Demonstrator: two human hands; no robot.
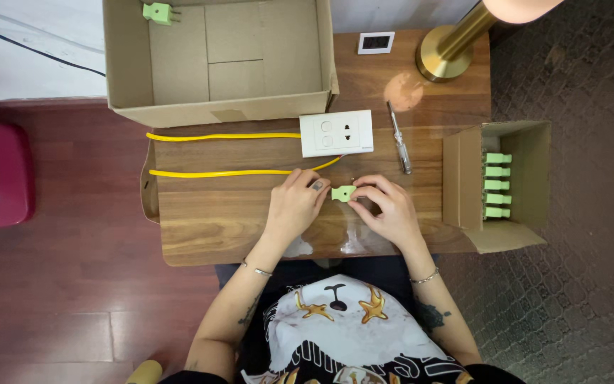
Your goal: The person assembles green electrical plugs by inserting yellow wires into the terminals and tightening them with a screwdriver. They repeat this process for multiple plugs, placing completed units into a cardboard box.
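My left hand (296, 205) and right hand (386, 208) side by side, forearms angled inward — fingers curled, fingertips pinched toward each other, bracelets on both wrists

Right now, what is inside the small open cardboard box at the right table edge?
A column of five light green plugs stands inside the small cardboard box; anything beneath them is hidden.

My left hand (294, 204) and right hand (390, 211) meet on the plug (342, 193) at the surface's (207, 220) near edge. Behind it lies the socket (336, 133), the cable (222, 172) running left of it and the screwdriver (398, 136) to its right. The big box (222, 67), one plug inside, sits far left; the small box (495, 186) of plugs stands right.
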